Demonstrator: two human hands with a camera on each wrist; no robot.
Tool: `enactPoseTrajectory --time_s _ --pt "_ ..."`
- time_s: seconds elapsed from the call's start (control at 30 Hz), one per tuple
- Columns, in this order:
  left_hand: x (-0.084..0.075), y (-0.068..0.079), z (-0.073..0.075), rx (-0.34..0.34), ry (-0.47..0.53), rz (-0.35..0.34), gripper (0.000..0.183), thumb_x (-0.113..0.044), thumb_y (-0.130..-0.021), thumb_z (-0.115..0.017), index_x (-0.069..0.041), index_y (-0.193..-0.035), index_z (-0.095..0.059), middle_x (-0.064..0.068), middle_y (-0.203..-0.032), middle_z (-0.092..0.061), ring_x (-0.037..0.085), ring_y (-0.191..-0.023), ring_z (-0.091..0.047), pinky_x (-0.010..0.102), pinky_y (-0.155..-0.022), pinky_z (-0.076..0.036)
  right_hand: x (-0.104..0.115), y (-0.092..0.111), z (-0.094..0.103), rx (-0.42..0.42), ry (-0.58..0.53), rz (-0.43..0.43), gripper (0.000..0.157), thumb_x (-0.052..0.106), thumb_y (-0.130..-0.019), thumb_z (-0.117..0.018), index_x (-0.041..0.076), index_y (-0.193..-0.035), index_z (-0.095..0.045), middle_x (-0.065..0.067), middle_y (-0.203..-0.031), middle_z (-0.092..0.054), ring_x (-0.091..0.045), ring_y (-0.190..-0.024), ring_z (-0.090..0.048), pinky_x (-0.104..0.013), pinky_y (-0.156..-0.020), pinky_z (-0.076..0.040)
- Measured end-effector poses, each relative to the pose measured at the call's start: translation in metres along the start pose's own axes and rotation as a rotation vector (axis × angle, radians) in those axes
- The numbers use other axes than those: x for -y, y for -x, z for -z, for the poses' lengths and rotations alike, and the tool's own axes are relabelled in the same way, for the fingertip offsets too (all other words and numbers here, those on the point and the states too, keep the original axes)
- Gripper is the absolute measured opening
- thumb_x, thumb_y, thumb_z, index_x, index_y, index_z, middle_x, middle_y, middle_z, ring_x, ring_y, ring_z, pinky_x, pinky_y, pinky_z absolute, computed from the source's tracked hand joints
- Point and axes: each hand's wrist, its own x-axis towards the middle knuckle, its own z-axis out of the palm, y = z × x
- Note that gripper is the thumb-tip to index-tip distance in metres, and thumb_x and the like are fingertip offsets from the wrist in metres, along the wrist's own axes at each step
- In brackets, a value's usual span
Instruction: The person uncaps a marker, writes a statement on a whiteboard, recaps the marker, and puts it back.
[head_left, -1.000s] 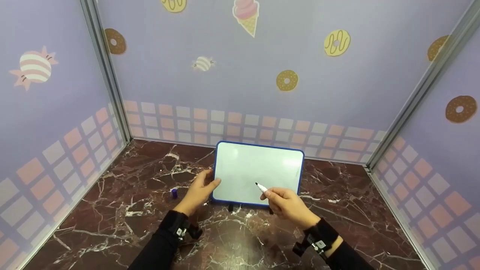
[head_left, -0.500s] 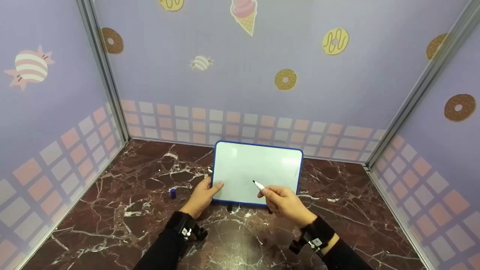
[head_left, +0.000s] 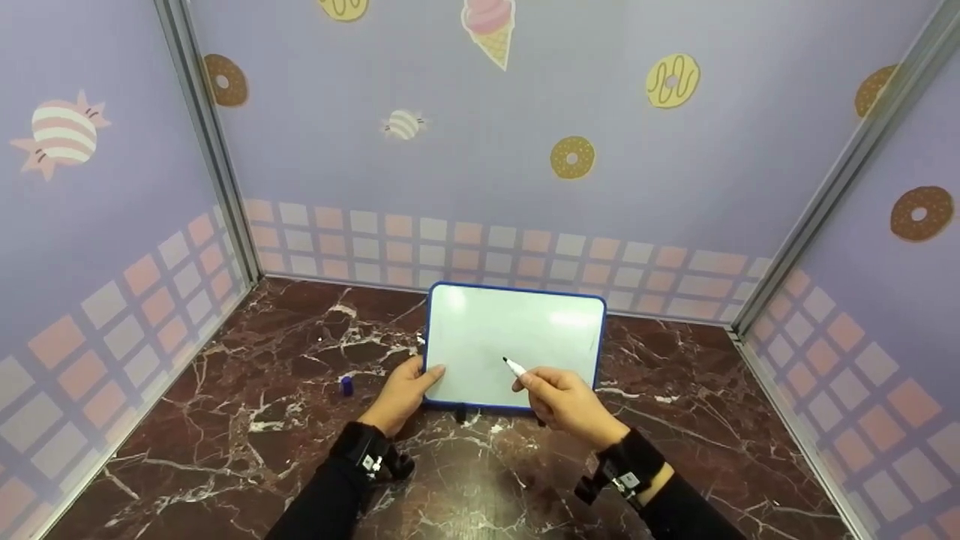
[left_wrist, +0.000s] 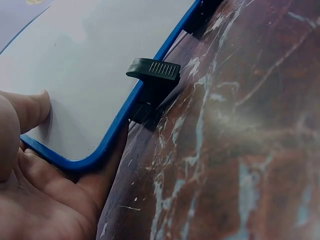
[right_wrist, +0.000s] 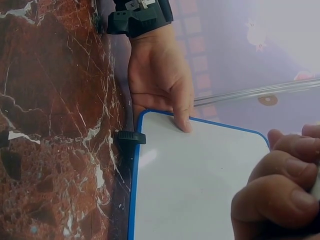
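A small whiteboard (head_left: 480, 330) with a blue frame stands tilted back on black feet (left_wrist: 155, 72). My left hand (head_left: 401, 390) grips its lower left edge; the thumb (left_wrist: 35, 107) presses on the white face and the other fingers go behind the board. Between the thumb and fingers of my right hand (head_left: 574, 405) is a white marker (head_left: 516, 368), its dark tip pointing up and left over the middle of the board. In the right wrist view the right-hand fingers (right_wrist: 280, 185) hide most of the marker. A blue-purple marker cap (head_left: 346, 386) stands on the table left of my left hand.
The dark red marbled table (head_left: 225, 450) runs back to a lilac wall (head_left: 480, 187) printed with sweets. Side walls with metal corner posts (head_left: 217, 150) close it in at left and right. Each wrist wears a black strap with a small device (head_left: 373, 461).
My left hand has shifted slightly down the board's edge, its thumb lying further onto the face. The right hand and marker have moved a little left and up. The cap stays put.
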Motion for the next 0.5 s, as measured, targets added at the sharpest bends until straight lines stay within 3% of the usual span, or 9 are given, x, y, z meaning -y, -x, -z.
enactPoseTrajectory --time_s 0.3,0.4,0.5 --pt "-0.003 0.002 -0.002 0.008 0.002 -0.002 0.031 -0.014 -0.112 -0.065 0.011 -0.131 -0.067 0.022 -0.123 -0.077 0.026 -0.109 -0.074 0.033 -0.094 -0.058 -0.002 -0.023 -0.015 -0.129 0.025 0.003 0.038 0.028 -0.117 -0.054 -0.006 -0.120 -0.072 0.003 -0.068 -0.049 -0.008 -0.052 -0.037 -0.023 -0.045 -0.031" --pt "-0.002 0.003 -0.002 0.004 0.009 -0.003 0.033 -0.014 -0.112 -0.065 0.011 -0.133 -0.067 0.024 -0.126 -0.077 0.028 -0.112 -0.074 0.036 -0.097 -0.059 -0.002 -0.032 -0.024 -0.158 0.141 0.034 0.038 0.025 -0.117 -0.054 -0.008 -0.122 -0.072 0.003 -0.072 -0.051 -0.009 -0.057 -0.039 -0.023 -0.050 -0.033" --pt "-0.002 0.005 -0.003 -0.005 0.021 0.002 0.034 -0.014 -0.112 -0.064 0.011 -0.135 -0.066 0.025 -0.130 -0.076 0.030 -0.115 -0.074 0.040 -0.099 -0.060 0.001 -0.041 -0.034 -0.160 0.337 0.082 0.035 0.025 -0.117 -0.055 -0.004 -0.123 -0.073 0.006 -0.076 -0.052 -0.009 -0.062 -0.042 -0.025 -0.057 -0.036"
